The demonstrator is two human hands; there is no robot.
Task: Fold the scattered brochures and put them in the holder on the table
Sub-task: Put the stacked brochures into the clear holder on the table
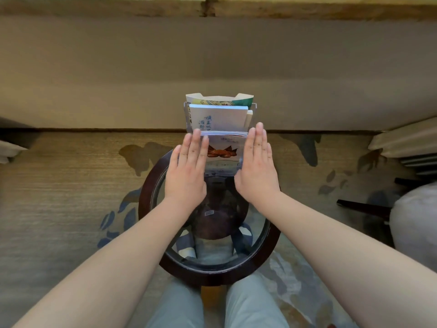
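Observation:
A clear tiered holder (253, 107) stands at the far edge of a small round glass table (272, 247). Its front tier holds folded brochures with an orange picture (223, 151). The middle tier holds a white brochure with blue characters (222, 118), and a green and cream one (220, 100) sticks up at the back. My left hand (188, 169) lies flat with straight fingers against the left side of the front stack. My right hand (257, 162) lies flat the same way against its right side.
The table has a dark wooden rim and a dark base seen through the glass. Patterned carpet lies all round, and a beige wall stands behind. A white radiator-like unit (406, 143) and a pale rounded seat (413, 221) are at the right. My knees sit under the near rim.

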